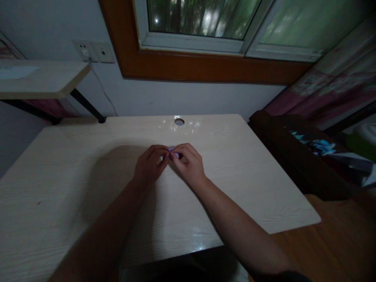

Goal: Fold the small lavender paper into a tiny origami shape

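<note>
Between the fingertips of both hands is a small purple piece [176, 155], perhaps folded paper; the fingers hide most of it and its exact kind cannot be made out. My left hand [151, 162] pinches its left side with thumb and forefinger. From the right, my right hand [189, 162] closes thumb and fingers around the other side. The two hands nearly touch at the tips, over the middle of the pale wood-grain table [235, 156].
A round cable hole [179, 122] sits near the table's back edge. A raised shelf [44, 82] on black legs stands at the back left, below wall sockets [94, 51]. Beyond the right edge is a dark brown piece of furniture [282, 149] with items on it.
</note>
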The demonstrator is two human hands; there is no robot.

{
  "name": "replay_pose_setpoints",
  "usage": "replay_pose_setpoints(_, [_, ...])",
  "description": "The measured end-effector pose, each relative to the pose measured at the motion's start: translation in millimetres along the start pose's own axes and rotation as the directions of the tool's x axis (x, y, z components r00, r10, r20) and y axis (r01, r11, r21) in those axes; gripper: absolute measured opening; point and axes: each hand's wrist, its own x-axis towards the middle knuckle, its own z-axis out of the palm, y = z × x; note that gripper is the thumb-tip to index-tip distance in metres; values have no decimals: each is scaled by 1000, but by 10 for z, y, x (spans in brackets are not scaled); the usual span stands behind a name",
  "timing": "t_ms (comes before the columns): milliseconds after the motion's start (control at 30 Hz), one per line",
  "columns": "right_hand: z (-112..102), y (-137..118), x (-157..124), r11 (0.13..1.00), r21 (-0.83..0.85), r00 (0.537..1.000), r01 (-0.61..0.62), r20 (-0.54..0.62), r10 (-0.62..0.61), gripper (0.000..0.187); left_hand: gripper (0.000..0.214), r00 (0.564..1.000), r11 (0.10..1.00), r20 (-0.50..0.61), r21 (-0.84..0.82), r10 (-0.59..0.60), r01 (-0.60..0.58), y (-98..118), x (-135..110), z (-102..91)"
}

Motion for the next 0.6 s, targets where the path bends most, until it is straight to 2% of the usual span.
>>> replay_pose_setpoints(267, [-22,7,12,995,10,994,-103,-22,103,8,6,995,996,-52,-45,-83,81,-11,19,-5])
replay_pose_setpoints(467, [-5,34,-3,969,84,973,-231,4,232,9,19,977,960,55,-183,-206,213,-32,-14,16])
replay_pose_setpoints(600, [12,54,-10,943,138,953,-302,42,299,10,15,965,941,99,-217,-244,260,-41,-20,16])
